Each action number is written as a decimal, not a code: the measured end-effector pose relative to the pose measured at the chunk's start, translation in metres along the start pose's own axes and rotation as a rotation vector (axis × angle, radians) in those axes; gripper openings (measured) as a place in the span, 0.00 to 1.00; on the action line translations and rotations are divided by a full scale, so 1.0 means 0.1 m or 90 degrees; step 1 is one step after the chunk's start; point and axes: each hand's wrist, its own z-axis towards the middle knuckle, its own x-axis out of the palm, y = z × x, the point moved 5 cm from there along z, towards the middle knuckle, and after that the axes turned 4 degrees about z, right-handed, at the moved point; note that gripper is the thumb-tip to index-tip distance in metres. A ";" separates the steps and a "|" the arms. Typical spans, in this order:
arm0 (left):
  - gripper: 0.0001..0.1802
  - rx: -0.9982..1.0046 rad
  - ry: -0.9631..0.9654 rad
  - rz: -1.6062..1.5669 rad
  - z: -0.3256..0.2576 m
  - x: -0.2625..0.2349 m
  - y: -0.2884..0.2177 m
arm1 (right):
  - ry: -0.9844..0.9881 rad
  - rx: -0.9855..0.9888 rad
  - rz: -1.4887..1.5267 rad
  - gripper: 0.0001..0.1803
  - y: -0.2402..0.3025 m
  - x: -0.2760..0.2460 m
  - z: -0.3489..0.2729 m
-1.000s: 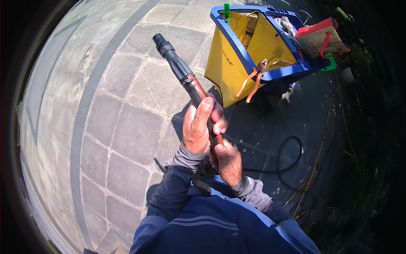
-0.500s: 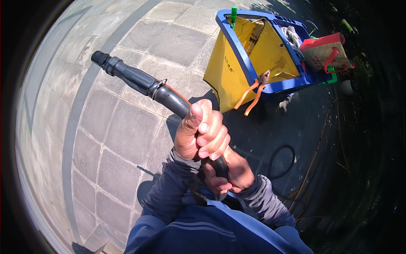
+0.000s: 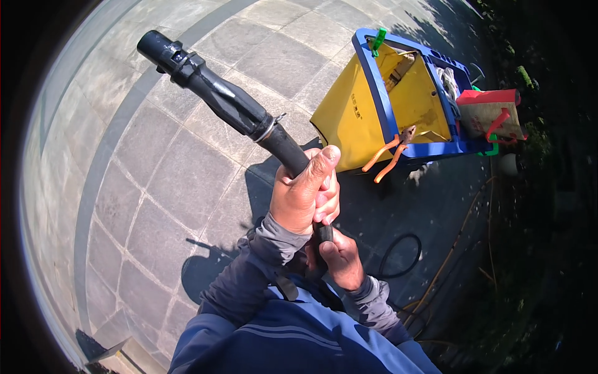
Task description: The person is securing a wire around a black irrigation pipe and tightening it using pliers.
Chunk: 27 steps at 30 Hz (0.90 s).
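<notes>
A thick black hose (image 3: pixel 288 151) slants up and to the left from my body, ending in a black nozzle (image 3: pixel 230 103) held in the air over the paving. A metal clamp ring (image 3: pixel 268 129) circles the joint between nozzle and hose. My left hand (image 3: pixel 306 194) wraps round the hose below that ring, thumb lying along it. Lower down, closer to my body, my right hand (image 3: pixel 344 258) grips the same hose from the right side. The hose's lower end is lost among my sleeves and clothes.
To the right stands a cleaning cart with a blue frame (image 3: pixel 374 81) and yellow bag (image 3: pixel 349 118). Orange-handled pliers (image 3: pixel 391 154) hang on its rim, near a green clip (image 3: pixel 379 41) and a red bag (image 3: pixel 489 98). A dark hose loop (image 3: pixel 398 255) lies on the paving (image 3: pixel 177 165).
The nozzle has swung to a steeper angle and looks larger. My left hand has shifted slightly right and turned. The cart sits farther right and lower in view.
</notes>
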 end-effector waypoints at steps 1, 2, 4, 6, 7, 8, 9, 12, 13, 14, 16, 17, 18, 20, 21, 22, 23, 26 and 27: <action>0.24 -0.018 0.009 0.017 0.01 0.02 0.02 | -0.032 0.119 0.098 0.27 -0.15 -0.03 -0.12; 0.24 -0.023 0.014 0.016 0.03 0.00 0.03 | -0.038 0.118 0.098 0.27 -0.12 -0.01 -0.11; 0.24 -0.053 0.063 -0.043 0.09 -0.02 0.07 | -0.072 0.197 0.104 0.36 -0.04 0.04 -0.12; 0.24 -0.032 0.179 -0.112 0.16 0.03 -0.02 | -0.093 0.208 0.103 0.35 0.20 0.10 -0.08; 0.26 -0.018 0.226 -0.182 0.15 0.08 -0.05 | -0.077 0.220 0.100 0.34 0.30 0.13 -0.07; 0.27 -0.002 0.271 -0.250 0.16 0.11 -0.08 | -0.056 0.230 0.099 0.33 0.38 0.15 -0.04; 0.30 -0.001 0.303 -0.279 0.14 0.15 -0.08 | -0.052 0.263 0.152 0.23 0.44 0.17 -0.04; 0.34 -0.045 0.356 -0.357 0.03 0.19 0.00 | -0.011 0.274 0.216 0.23 0.57 0.22 0.03; 0.34 -0.031 0.368 -0.387 0.03 0.16 -0.02 | -0.005 0.310 0.195 0.24 0.62 0.26 0.05; 0.34 -0.019 0.392 -0.394 0.03 0.16 -0.07 | 0.013 0.280 0.173 0.23 0.66 0.26 0.07; 0.34 -0.013 0.410 -0.388 0.02 0.21 -0.15 | 0.033 0.262 0.223 0.23 0.75 0.31 0.09; 0.34 -0.024 0.408 -0.374 0.01 0.23 -0.17 | 0.032 0.254 0.239 0.23 0.75 0.31 0.10; 0.34 -0.014 0.417 -0.368 0.01 0.24 -0.20 | 0.039 0.246 0.236 0.23 0.74 0.33 0.10; 0.34 -0.009 0.421 -0.354 -0.02 0.26 -0.23 | 0.047 0.236 0.244 0.23 0.71 0.33 0.11; 0.33 -0.012 0.391 -0.345 -0.04 0.25 -0.23 | 0.056 0.235 0.238 0.23 0.69 0.32 0.11; 0.33 -0.015 0.362 -0.336 -0.05 0.24 -0.22 | 0.064 0.235 0.232 0.23 0.67 0.31 0.11; 0.33 -0.016 0.360 -0.333 -0.05 0.25 -0.22 | 0.065 0.234 0.236 0.23 0.66 0.31 0.11; 0.32 -0.050 0.317 -0.307 -0.02 0.26 -0.15 | 0.035 0.204 0.231 0.24 0.64 0.25 0.10; 0.32 -0.054 0.303 -0.272 -0.01 0.28 -0.12 | 0.019 0.174 0.214 0.23 0.64 0.22 0.11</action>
